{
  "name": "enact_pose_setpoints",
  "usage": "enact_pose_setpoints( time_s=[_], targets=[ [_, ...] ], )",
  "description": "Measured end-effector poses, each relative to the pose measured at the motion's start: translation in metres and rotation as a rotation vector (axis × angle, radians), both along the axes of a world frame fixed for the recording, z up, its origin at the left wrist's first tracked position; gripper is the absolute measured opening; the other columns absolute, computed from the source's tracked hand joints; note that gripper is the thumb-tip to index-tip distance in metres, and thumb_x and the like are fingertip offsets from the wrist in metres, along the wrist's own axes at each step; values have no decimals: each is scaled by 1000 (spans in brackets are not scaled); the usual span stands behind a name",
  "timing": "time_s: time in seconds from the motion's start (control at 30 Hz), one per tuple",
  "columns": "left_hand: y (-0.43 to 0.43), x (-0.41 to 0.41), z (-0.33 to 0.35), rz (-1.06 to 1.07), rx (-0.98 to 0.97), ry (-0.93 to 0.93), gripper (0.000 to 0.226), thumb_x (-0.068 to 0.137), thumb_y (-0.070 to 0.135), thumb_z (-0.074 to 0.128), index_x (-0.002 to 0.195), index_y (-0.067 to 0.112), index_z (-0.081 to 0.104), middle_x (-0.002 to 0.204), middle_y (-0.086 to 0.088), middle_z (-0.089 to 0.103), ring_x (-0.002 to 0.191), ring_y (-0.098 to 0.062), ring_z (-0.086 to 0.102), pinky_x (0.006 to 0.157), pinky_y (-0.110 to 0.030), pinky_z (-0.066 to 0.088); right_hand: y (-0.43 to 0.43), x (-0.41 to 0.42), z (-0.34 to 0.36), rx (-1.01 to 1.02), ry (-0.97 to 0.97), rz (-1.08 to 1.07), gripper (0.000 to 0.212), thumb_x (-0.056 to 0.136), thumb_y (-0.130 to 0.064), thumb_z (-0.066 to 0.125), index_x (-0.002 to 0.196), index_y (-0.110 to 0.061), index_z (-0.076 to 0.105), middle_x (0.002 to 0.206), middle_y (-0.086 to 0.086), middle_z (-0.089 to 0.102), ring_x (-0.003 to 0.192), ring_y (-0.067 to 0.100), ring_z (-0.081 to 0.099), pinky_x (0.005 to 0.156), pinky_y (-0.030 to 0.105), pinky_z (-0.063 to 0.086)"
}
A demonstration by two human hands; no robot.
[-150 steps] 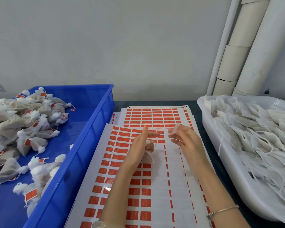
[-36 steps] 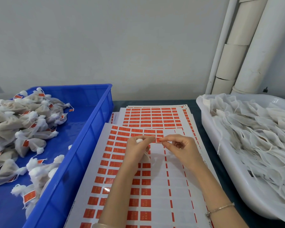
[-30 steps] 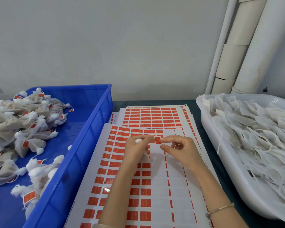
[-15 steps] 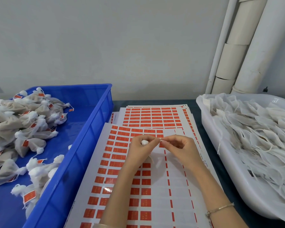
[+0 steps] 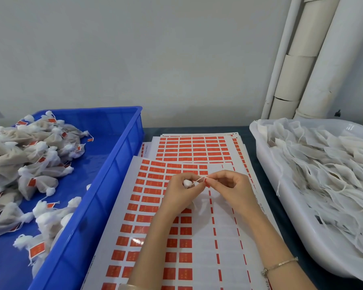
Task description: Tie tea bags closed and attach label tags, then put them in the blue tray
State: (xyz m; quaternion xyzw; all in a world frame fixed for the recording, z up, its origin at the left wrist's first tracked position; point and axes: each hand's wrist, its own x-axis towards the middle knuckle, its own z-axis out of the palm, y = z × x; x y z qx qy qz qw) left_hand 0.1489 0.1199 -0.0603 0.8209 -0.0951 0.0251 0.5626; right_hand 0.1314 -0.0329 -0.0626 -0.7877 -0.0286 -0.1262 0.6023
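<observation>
My left hand point(image 5: 179, 192) grips a white tea bag point(image 5: 187, 183) by its gathered top; only the white knot shows, the bag's body is hidden under the palm. A thin string point(image 5: 199, 180) runs from the knot to my right hand point(image 5: 228, 189), which pinches a small red label tag point(image 5: 206, 181) at the string's end. Both hands hover over the top label sheet point(image 5: 155, 206) of red stickers. The blue tray point(image 5: 105, 185) at the left holds several tied, tagged tea bags point(image 5: 36, 162).
A white tub point(image 5: 285, 210) at the right is full of untied white bags point(image 5: 327, 168) with loose strings. More label sheets point(image 5: 195, 147) lie stacked behind the top one on the dark table. White pipes point(image 5: 314, 59) stand in the back right corner against the grey wall.
My right hand picked a red sticker from the sheet and brought it to the string near my left hand. The hands now meet, with the string stretched between them.
</observation>
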Motion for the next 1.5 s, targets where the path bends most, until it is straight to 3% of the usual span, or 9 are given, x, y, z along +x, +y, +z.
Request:
enact_pose_setpoints(
  time_s=[0.37, 0.43, 0.53, 0.63, 0.77, 1.0, 1.2, 1.37, 1.5],
  targets=[
    [-1, 1, -5, -32, -4, -1, 9, 85, 30, 71, 79, 36, 68, 78, 13, 67, 73, -1, 62, 55, -5, 44, 0, 3, -6, -68, 21, -10, 12, 85, -23, 71, 82, -34, 68, 87, -15, 70, 84, 6, 65, 71, 8, 45],
    [0, 1, -6, -20, -7, 2, 8, 86, 29, 69, 91, 36, 68, 91, 18, 66, 83, -2, 61, 61, -7, 43, 1, 3, -7, -45, 26, -27, 12, 86, -24, 70, 82, -35, 68, 86, -17, 70, 82, 5, 66, 69, 7, 45],
    [2, 2, -8, 12, 0, 42, 28, 89, 26, 64, 113, 38, 57, 104, 28, 50, 93, 4, 53, 62, -6, 38, 0, 2, -8, 16, 34, -56, 12, 85, -26, 71, 80, -37, 68, 81, -25, 68, 80, -2, 65, 60, 4, 46],
    [5, 3, -8, -9, -65, 138, 33, 91, 21, 58, 118, 37, 50, 109, 20, 49, 95, -5, 54, 64, -10, 42, -2, 2, -10, 57, 37, -116, 11, 84, -29, 71, 82, -39, 67, 84, -29, 65, 79, 0, 66, 58, 6, 46],
    [8, 2, -7, -12, -141, 199, 27, 92, 20, 56, 116, 33, 51, 111, 12, 56, 99, -8, 57, 67, -14, 45, -3, 4, -13, -4, 51, -185, 12, 86, -29, 69, 97, -32, 68, 92, -23, 62, 82, 3, 63, 66, 7, 42],
    [8, -7, -13, 23, -332, 64, 17, 86, 23, 71, 102, 22, 65, 95, 9, 71, 93, -9, 67, 72, -15, 52, 15, -4, -10, -171, 20, -1, 23, 86, -31, 68, 106, -41, 61, 93, -27, 60, 84, 2, 61, 58, 1, 43],
    [5, -10, -15, 90, -239, -38, 8, 87, 21, 69, 95, 23, 71, 95, 10, 68, 93, -8, 64, 77, -16, 53, 17, -10, -9, -185, -40, -31, 21, 83, -28, 72, 88, -45, 61, 87, -28, 62, 80, 2, 64, 60, 4, 43],
    [2, -15, -10, 162, -133, -50, 13, 88, 23, 68, 99, 27, 71, 96, 16, 68, 91, -5, 63, 76, -10, 51, 14, -12, -11, -176, 8, -12, 16, 83, -29, 72, 90, -41, 65, 93, -21, 66, 83, 7, 64, 69, 14, 46],
    [2, -25, -2, 178, -21, -57, 15, 91, 21, 64, 102, 28, 71, 95, 18, 66, 87, -1, 62, 74, -7, 49, 21, -18, -5, -232, 10, -6, 16, 82, -31, 73, 91, -40, 63, 92, -18, 65, 80, 8, 63, 65, 12, 43]
  ],
)
